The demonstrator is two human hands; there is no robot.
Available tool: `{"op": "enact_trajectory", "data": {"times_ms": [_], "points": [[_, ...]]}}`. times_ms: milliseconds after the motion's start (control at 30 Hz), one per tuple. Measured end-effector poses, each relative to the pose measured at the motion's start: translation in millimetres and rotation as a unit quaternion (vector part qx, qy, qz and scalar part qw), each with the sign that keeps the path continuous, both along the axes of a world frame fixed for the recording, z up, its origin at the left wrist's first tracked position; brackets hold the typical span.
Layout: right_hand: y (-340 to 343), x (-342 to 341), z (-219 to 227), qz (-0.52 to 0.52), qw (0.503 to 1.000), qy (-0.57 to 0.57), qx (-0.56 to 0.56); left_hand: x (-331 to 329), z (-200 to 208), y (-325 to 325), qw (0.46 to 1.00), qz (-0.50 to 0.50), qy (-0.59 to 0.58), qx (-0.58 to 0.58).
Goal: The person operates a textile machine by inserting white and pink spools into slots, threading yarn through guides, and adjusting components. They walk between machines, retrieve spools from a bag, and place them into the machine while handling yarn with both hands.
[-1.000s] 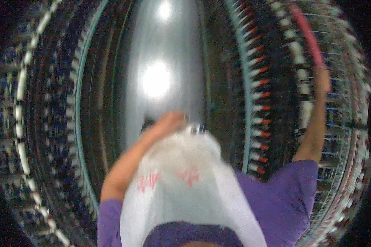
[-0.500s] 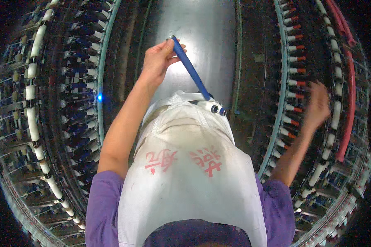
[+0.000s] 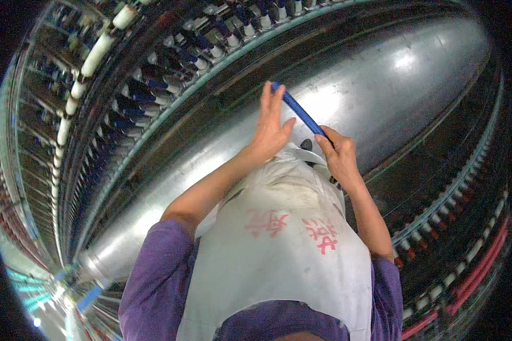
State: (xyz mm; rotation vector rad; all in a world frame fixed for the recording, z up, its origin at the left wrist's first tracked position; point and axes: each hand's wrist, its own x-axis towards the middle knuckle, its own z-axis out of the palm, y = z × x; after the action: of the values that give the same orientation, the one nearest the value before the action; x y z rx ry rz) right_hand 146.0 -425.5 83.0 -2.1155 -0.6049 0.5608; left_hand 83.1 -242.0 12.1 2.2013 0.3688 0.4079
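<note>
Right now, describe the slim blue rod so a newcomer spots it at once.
Against the long, shiny grey floor, find the white cloth apron. Beyond its far edge, the slim blue rod slants from the left hand down into the right hand. Its plain blue length sets it apart from the stubby blue-and-white bobbins on the left.

Right hand (image 3: 340, 156) swinging in from side, now gripping blue rod (image 3: 301, 113) at lower end; left hand (image 3: 273, 132) loosening its pinch, fingers straightening by upper tip; floor (image 3: 375, 102) slanting diagonally.
</note>
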Motion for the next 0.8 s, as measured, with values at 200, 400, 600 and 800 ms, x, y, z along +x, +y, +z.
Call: {"op": "enact_trajectory", "data": {"times_ms": [200,400,600,800], "points": [[16,42,-12,0.152,0.984,0.027,0.084,-19,17,12,0.985,0.090,-0.019,0.147],[20,59,-2,0.200,0.974,0.098,0.028,-29,38,-2,0.972,-0.064,0.011,0.227],[41,38,6,0.245,0.962,0.105,0.063,-35,42,3,0.978,-0.117,-0.008,0.175],[24,42,-5,0.100,0.972,0.204,0.052,-49,26,12,0.997,-0.059,0.047,-0.004]]}}
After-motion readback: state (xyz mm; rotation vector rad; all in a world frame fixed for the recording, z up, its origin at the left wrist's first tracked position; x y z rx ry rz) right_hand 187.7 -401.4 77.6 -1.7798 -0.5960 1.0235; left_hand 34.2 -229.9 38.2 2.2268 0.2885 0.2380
